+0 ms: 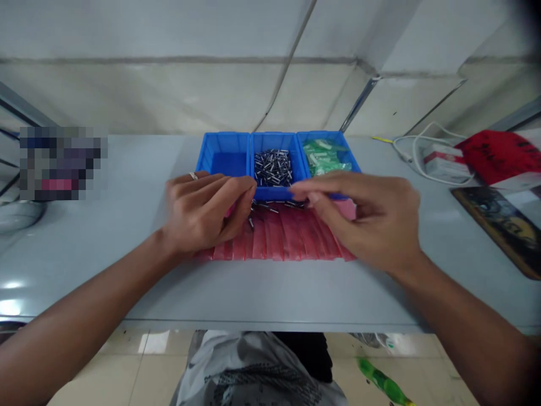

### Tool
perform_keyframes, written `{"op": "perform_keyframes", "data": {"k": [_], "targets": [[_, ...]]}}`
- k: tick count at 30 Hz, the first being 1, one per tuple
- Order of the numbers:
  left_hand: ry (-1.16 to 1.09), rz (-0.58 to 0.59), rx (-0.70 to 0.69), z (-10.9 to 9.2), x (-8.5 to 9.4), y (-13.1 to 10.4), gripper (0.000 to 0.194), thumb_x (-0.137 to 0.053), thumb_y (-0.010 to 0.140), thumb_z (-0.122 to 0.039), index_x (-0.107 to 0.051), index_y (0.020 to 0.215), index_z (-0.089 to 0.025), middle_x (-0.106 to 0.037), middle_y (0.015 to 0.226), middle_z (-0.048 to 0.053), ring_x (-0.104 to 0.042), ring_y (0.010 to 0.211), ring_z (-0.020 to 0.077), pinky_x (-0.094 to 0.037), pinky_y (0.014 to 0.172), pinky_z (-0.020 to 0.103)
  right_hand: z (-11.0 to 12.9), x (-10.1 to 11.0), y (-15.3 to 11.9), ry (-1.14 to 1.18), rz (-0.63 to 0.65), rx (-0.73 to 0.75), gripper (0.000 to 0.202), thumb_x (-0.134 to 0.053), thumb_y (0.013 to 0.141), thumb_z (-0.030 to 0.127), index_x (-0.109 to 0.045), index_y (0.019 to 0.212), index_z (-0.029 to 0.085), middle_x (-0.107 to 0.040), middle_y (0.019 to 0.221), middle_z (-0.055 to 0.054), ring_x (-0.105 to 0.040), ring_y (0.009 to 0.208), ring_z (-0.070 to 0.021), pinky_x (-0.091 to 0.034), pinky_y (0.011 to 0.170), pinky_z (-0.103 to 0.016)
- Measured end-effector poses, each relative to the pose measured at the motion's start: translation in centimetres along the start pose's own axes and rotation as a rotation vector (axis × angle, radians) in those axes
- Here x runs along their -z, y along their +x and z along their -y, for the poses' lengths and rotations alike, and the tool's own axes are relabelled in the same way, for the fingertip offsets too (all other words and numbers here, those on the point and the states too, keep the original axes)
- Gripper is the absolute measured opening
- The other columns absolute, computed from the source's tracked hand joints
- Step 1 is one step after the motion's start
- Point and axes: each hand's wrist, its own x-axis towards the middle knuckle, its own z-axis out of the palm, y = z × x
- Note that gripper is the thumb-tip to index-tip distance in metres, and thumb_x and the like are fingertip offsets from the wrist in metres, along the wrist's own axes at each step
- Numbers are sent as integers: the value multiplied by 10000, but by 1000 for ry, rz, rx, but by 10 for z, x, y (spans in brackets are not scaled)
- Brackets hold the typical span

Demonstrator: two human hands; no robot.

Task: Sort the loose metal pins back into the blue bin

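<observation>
My left hand (207, 211), with a ring on one finger, is curled over the left end of a row of pink plastic bags (279, 239). Its fingertips are pressed together, and what they hold, if anything, is hidden. Across from it, my right hand (374, 217) pinches with thumb and forefinger; motion blurs the tips, so any small thing between them cannot be made out. Several loose dark and silver metal pins (266, 207) lie on the bags between both hands. Just behind, a blue bin (274, 193) holds a heap of similar pins (273, 166).
Beside the middle bin stand a left blue bin (228, 137) and a right one (353, 158) with green plastic bags (325, 155). Farther right are a white cable (416, 155), a small box (446, 162), a red package (499, 155) and a dark patterned flat object (501, 225).
</observation>
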Motion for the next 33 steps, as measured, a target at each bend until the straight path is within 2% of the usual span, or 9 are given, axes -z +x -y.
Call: {"op": "perform_keyframes", "data": {"k": [2, 4, 8, 11, 15, 22, 25, 28, 33], "targets": [[3, -5, -13, 0, -1, 1, 52, -631, 909, -153, -656, 895, -196, -643, 596, -66, -557, 461, 81, -382, 471, 254, -5, 3, -3, -380, 134, 228, 211, -627, 950, 96, -780, 1070, 177, -813, 911, -41, -761, 815, -193, -589, 727, -323], [6, -11, -7, 0, -1, 2, 49, -638, 899, -149, -651, 876, -190, -663, 608, -64, -561, 463, 75, -381, 476, 240, -9, 5, -5, -614, 282, 333, 210, -619, 950, 82, -768, 1081, 147, -813, 939, -51, -759, 822, -208, -565, 689, -327], [19, 5, 2, 0, -1, 1, 64, -646, 899, -170, -651, 840, -196, -665, 593, -68, -548, 455, 71, -376, 476, 231, -14, 3, -6, -802, 541, 263, 286, -638, 942, 67, -728, 1203, 142, -794, 994, -72, -750, 921, -263, -557, 711, -364], [10, 19, -2, -1, -1, 0, 57, -639, 904, -176, -654, 852, -197, -657, 592, -66, -559, 465, 78, -378, 478, 236, -17, -1, -7, -795, 609, 229, 334, -621, 949, 58, -693, 1269, 121, -777, 1032, -105, -731, 977, -276, -561, 764, -375], [-16, 5, -14, 0, 0, 0, 58, -680, 869, -146, -648, 859, -193, -662, 595, -63, -584, 487, 87, -395, 487, 237, -22, -7, -9, -719, 543, 251, 312, -583, 968, 64, -700, 1250, 128, -765, 1032, -104, -717, 977, -269, -568, 775, -378], [-38, 29, -38, 1, 0, 0, 63, -694, 874, -135, -674, 913, -179, -686, 633, -55, -615, 517, 89, -430, 509, 243, -18, -11, -6, -386, 228, 255, 260, -569, 980, 90, -743, 1170, 125, -752, 981, -89, -703, 913, -212, -586, 813, -353], [-58, 56, -106, 0, 0, 0, 115, -702, 900, -161, -685, 1014, -159, -689, 659, -43, -617, 540, 92, -462, 538, 247, -10, -11, -4, -255, 128, 211, 229, -600, 978, 100, -761, 1130, 159, -751, 992, -76, -706, 906, -182, -589, 824, -326], [-52, 70, -174, -2, 0, 1, 179, -703, 926, -206, -673, 1087, -132, -710, 693, -30, -642, 564, 96, -464, 534, 242, -8, -10, -2, -197, 112, 207, 180, -619, 981, 117, -773, 1054, 175, -746, 975, -67, -700, 876, -165, -588, 817, -313], [-48, 54, -192, -2, -2, 1, 178, -710, 927, -220, -676, 1077, -131, -704, 689, -28, -641, 560, 100, -459, 533, 242, -12, -9, -1, -238, 116, 220, 162, -625, 974, 115, -768, 954, 187, -729, 936, -74, -670, 854, -189, -565, 810, -365]]}}
